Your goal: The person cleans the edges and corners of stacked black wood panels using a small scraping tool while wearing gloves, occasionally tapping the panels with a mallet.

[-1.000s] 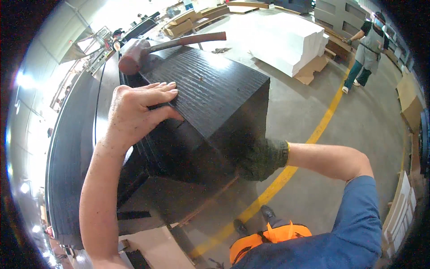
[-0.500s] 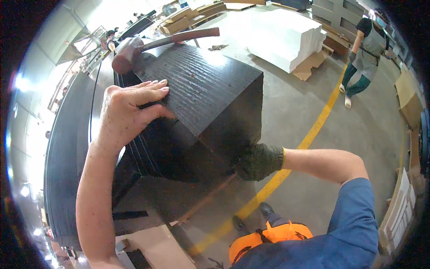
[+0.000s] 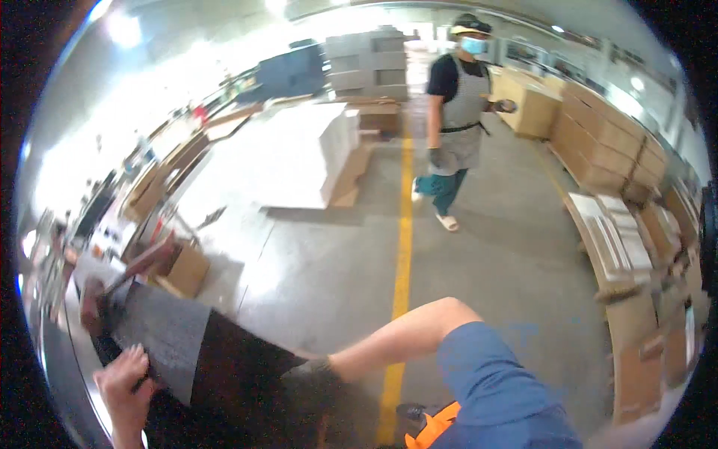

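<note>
A black wood-grain block point(image 3: 168, 325), which looks like stacked panels, fills the lower left. My bare left hand point(image 3: 126, 378) rests on its near left edge, fingers stretched over the top and thumb apart. At the block's right end is my right hand point(image 3: 313, 378) in a dark knitted glove; its fingers are lost against the dark side, so their grip does not show. A mallet point(image 3: 92, 310) with a reddish-brown head lies on top of the block beyond my left hand, its handle pointing to the far right. Motion blurs this area.
A person point(image 3: 460, 112) in an apron and mask walks beside the yellow floor line point(image 3: 404, 247). White stacked boards point(image 3: 292, 161) stand ahead. Cartons point(image 3: 602, 142) and leaning panels point(image 3: 609, 232) line the right. An open cardboard box point(image 3: 185, 269) sits beyond the block.
The view has swung up and right, so the block, mallet and both hands appear lower left. Both hands remain at the block. The person in the apron now appears nearer the middle.
</note>
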Demonstrator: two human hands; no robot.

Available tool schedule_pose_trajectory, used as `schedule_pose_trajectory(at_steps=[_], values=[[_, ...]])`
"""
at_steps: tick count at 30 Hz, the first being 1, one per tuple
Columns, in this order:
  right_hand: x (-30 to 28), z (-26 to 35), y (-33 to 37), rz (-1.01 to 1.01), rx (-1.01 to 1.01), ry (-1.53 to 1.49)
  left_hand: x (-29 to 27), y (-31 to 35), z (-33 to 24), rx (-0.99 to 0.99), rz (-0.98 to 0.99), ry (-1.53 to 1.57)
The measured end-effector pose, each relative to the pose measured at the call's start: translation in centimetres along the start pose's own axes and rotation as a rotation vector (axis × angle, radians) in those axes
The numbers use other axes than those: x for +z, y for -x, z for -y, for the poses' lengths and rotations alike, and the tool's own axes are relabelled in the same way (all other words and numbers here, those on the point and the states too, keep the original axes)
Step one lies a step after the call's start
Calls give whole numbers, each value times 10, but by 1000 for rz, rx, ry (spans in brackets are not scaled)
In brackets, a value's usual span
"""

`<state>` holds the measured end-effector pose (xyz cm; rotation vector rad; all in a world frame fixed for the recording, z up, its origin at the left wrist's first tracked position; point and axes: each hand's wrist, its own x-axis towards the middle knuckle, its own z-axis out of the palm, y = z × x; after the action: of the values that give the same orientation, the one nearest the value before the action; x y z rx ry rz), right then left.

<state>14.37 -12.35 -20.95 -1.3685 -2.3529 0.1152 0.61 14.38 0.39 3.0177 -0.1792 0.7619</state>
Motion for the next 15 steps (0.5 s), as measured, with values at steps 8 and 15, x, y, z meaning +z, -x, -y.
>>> schedule_pose_trajectory(at_steps=[8,15], values=[[56,-68,-1,-219,17,-314,4,-19,0,-10,24,103],[-41,1,0,-320,122,7,9,-38,-9,69,15,178]])
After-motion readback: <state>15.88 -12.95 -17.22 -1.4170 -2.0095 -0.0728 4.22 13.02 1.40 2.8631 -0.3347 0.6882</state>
